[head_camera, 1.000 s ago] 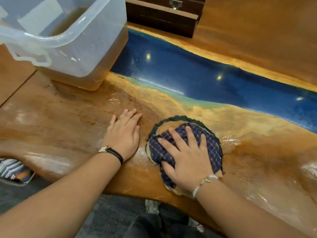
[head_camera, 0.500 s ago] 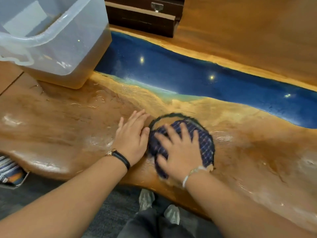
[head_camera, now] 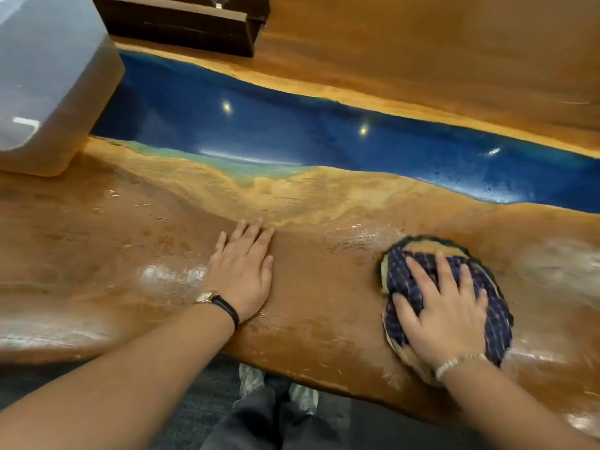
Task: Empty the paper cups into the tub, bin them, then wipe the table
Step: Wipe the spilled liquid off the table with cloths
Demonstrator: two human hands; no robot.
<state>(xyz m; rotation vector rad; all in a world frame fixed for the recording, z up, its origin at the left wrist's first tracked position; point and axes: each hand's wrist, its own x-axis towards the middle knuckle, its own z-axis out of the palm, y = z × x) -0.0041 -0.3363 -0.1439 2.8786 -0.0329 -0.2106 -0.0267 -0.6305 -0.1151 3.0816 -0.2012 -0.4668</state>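
A round blue checked cloth (head_camera: 496, 306) with a tan edge lies flat on the glossy wooden table (head_camera: 324, 287), near its front edge at the right. My right hand (head_camera: 444, 313) presses down on the cloth with fingers spread and straight. My left hand (head_camera: 243, 271) rests flat on the bare wood about a forearm's length to the left of the cloth. A clear plastic tub (head_camera: 48, 92) holding brownish liquid stands at the far left. No paper cups are in view.
A blue resin strip (head_camera: 324, 131) runs across the table behind my hands. A dark wooden box (head_camera: 181, 24) sits at the back. Wet streaks shine on the wood around the cloth and along the front edge. Below the table edge are my legs and shoes.
My right hand has slid the cloth to the right, away from my left hand, which it lay beside before. The view has shifted right, so the tub sits further left.
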